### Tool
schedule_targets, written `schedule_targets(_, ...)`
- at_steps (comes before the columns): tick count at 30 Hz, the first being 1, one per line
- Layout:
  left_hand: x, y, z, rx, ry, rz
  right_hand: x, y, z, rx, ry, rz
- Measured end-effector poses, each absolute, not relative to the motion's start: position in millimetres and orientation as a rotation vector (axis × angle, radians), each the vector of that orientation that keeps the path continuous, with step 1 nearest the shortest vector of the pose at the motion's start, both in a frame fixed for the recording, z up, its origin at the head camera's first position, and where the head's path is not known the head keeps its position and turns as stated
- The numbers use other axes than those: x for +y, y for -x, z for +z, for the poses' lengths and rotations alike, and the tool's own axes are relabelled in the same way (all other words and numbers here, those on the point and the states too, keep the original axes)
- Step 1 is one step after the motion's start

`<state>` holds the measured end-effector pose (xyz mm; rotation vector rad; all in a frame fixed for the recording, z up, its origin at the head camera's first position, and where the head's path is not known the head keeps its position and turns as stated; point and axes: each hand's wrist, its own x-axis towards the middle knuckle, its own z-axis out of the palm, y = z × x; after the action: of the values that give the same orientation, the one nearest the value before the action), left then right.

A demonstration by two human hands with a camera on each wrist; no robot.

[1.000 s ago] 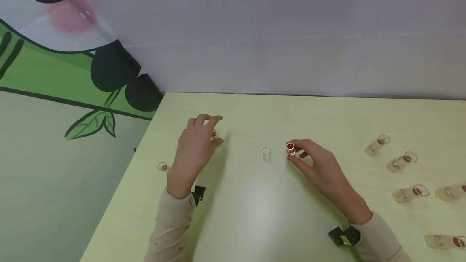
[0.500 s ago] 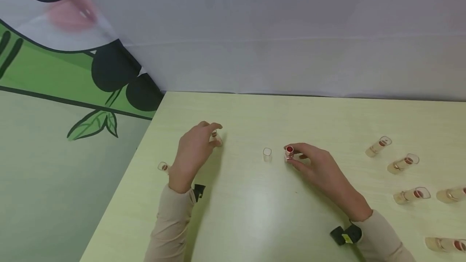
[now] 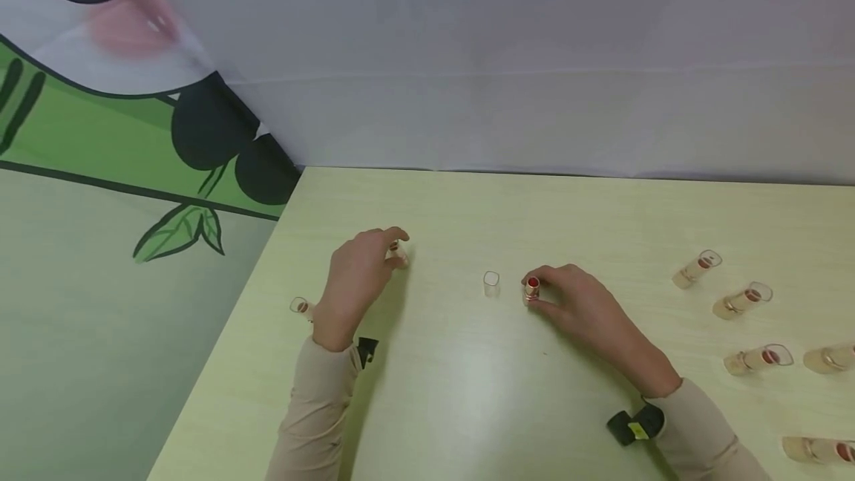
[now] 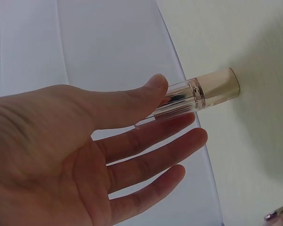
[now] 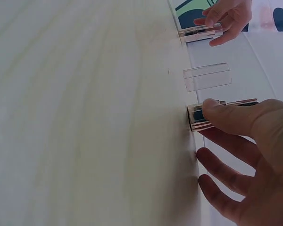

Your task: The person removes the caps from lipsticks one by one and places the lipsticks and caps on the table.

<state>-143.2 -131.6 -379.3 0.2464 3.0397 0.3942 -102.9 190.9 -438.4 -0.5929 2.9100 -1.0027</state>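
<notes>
My left hand (image 3: pixel 357 273) pinches a capped lipstick (image 4: pixel 219 88) by its clear cap, thumb on one side and forefinger on the other. That lipstick stands upright on the table, and the other fingers of the hand are extended. With thumb and forefinger, my right hand (image 3: pixel 588 306) grips an uncapped lipstick (image 3: pixel 532 288) low on its body. Its base (image 5: pixel 196 117) is at the tabletop, and its dark red tip points up. Between the two hands a loose clear cap (image 3: pixel 491 285) stands on the table, apart from both.
Another capped lipstick (image 3: pixel 303 306) stands beside the left wrist, partly hidden. On the right of the pale table (image 3: pixel 467 377) several capped lipsticks (image 3: pixel 741 301) stand spaced apart. A grey-white wall (image 3: pixel 508 95) rises behind the table's far edge.
The left thumb and fingers, spread around the capped lipstick a second ago, have closed on its cap. My right hand has moved slightly lower in view with the uncapped lipstick.
</notes>
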Motion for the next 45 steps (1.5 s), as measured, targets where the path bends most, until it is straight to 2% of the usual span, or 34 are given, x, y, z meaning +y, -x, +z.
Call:
schedule_targets(33, -132.3, 141.4, -378.9, 3.161, -0.289, 0.34, 184.7, 100.9, -437.8, 2.85, 0.641, -1.087)
schedule_targets(45, -116.3, 130.9, -365.3, 3.28, -0.425, 0.36, 180.4, 96.5, -430.8, 3.108, 0.907, -1.261)
